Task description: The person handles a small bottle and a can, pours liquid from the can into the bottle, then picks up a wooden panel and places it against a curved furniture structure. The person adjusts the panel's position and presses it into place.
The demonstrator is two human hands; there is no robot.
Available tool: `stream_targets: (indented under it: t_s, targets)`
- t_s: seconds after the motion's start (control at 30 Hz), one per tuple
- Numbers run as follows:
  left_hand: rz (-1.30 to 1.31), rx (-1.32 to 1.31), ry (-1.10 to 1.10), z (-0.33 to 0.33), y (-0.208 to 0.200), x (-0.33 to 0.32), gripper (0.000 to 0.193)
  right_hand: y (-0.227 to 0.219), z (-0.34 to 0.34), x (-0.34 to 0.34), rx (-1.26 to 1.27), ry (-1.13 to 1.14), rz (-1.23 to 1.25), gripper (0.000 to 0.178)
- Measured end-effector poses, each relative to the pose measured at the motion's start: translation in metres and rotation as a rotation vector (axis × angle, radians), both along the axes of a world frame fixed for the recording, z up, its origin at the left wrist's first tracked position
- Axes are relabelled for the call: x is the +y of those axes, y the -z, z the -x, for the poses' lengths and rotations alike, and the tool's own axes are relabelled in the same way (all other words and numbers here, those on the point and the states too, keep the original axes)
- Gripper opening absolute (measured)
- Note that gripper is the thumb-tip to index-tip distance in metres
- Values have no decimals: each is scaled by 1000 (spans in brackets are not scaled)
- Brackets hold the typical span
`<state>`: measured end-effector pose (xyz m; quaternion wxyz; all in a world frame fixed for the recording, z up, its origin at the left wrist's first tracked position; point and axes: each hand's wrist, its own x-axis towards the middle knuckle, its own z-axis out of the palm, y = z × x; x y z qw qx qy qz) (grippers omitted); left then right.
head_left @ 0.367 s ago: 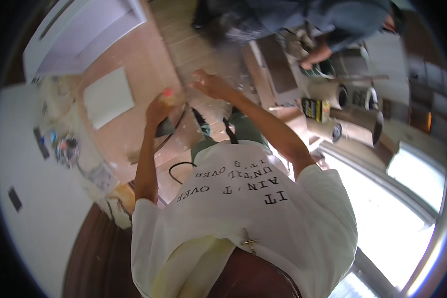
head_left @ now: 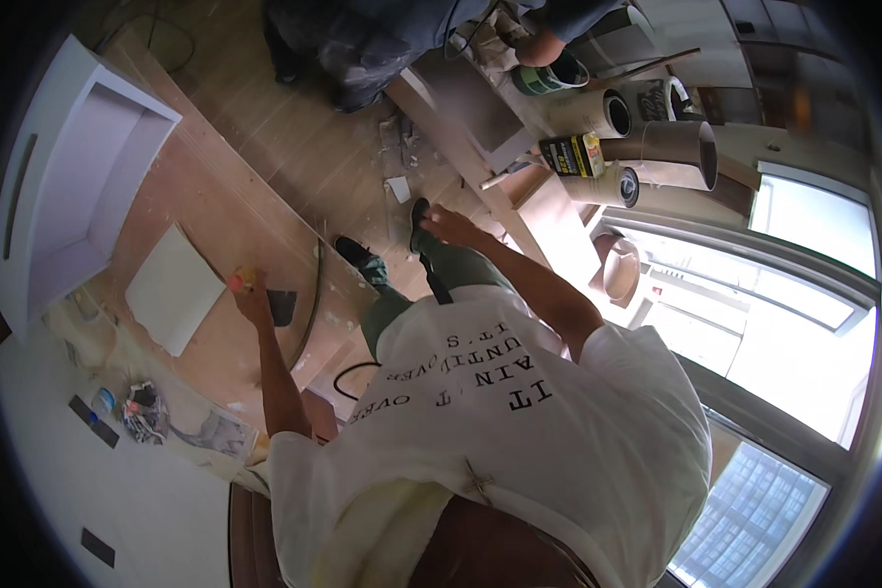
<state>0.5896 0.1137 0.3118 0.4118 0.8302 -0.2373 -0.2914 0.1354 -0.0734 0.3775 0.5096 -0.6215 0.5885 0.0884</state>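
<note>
Worktop point(head_left: 230, 216) at left, with white box point(head_left: 54, 147) far, pale sheet point(head_left: 174, 287) nearer.
Holds right hand point(head_left: 446, 225) near dark shoe point(head_left: 418, 211), cannot tell if open; in left hand point(head_left: 252, 299), beside dark plate point(head_left: 282, 308) over worktop, grips red-and-yellow object point(head_left: 237, 283).

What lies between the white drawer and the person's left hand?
In the head view, a flat white panel lies on the brown work surface, between the white drawer and the left hand.

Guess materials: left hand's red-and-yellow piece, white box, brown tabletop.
Red-and-yellow piece: probably plastic, given bright colours; finish too small to judge.
White box: perhaps painted board; flat, smooth-looking panels.
Brown tabletop: likely wooden board, matte, with pale marks.
</note>
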Motion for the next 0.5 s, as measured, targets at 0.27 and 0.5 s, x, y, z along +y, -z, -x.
stream_targets:
  t_s: [0.27,0.5]
  targets:
    - [76,59,-127,18,25,22,56,53,122,-5,145,466,-185,41]
    - [-555,138,-14,15,39,38,54,129,154,-91,19,676,-21,25]
